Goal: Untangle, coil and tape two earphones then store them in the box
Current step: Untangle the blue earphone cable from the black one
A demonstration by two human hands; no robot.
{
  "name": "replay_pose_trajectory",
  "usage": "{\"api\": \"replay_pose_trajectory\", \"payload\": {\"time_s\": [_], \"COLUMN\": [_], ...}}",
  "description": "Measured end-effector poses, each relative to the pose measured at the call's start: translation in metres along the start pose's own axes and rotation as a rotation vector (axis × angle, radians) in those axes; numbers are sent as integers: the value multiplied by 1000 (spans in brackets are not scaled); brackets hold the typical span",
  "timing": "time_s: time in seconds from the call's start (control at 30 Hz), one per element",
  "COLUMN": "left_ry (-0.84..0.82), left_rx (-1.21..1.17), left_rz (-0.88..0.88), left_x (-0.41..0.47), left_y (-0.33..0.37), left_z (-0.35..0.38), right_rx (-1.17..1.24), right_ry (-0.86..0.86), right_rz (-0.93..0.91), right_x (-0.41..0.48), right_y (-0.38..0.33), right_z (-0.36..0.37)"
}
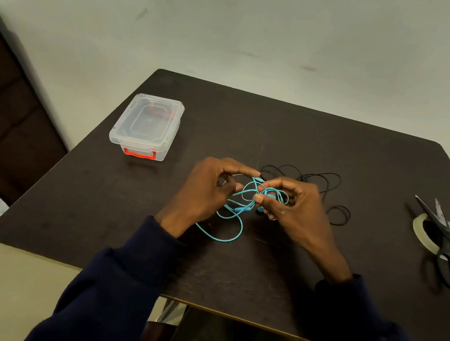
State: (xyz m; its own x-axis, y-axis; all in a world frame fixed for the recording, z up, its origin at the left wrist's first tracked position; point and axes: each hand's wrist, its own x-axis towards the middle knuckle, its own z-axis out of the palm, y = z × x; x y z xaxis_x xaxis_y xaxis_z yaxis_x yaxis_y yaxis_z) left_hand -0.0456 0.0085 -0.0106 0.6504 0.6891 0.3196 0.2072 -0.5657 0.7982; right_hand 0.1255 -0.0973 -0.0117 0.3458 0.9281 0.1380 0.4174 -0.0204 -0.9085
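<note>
No legible txt anywhere.

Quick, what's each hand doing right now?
Left hand: pinching the turquoise earphone cable.
Right hand: gripping the tangled part of the same cable.

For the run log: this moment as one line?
left hand, right hand: pinching tangled turquoise earphone cable | black earphone cable: loose behind | clear plastic box: closed | black scissors: on tape roll

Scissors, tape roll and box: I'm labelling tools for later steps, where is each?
scissors (pixel 446 239), head view, near the pivot.
tape roll (pixel 417 227), head view, pale left rim.
box (pixel 144 127), head view, clear lid.
</note>
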Motion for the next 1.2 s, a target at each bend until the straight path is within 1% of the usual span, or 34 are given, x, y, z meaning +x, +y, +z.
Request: {"api": "replay_pose_trajectory", "payload": {"time_s": [0.07,0.2,0.27,0.33,0.5,0.57,0.67,0.8,0.83,0.9,1.0,1.1,1.2], "left_ry": [-1,59,32,31,178,242,269,143,127,146,183,150,161], "left_rx": [-33,-72,-165,-201,-244,-186,-5,158,202,267,203,32,-105], "left_rz": [-9,-39,-67,-100,-255,-273,-254,-221,-212,-155,-81,-61,-7], "left_x": [1,1,1,1,0,-1,-4,-6,-6,-5,-2,-2,-1], "left_y": [-3,-3,-2,-2,-3,-5,-5,-3,-4,-9,-7,4,11], "left_z": [1,-2,-3,-3,-9,-11,-11,-10,-9,-9,-8,-11,-13], "right_rx": [11,-22,2,70,189,197,147,103,110,142,131,101,75], "right_ry": [-24,-84,-81,-58,-5,10,-32,-64,-58,-48,-46,-13,31], "right_rz": [-20,-60,-49,-24,7,-2,-26,-32,-26,9,53,48,57], "right_x": [-1,-2,-1,1,-1,-2,-3,-4,-4,-2,0,2,4], "right_y": [-1,-3,-3,-1,6,7,7,4,4,3,0,-4,-9], "right_z": [-2,-5,-5,-4,-4,-6,-10,-12,-11,-10,-7,-4,-1]}}
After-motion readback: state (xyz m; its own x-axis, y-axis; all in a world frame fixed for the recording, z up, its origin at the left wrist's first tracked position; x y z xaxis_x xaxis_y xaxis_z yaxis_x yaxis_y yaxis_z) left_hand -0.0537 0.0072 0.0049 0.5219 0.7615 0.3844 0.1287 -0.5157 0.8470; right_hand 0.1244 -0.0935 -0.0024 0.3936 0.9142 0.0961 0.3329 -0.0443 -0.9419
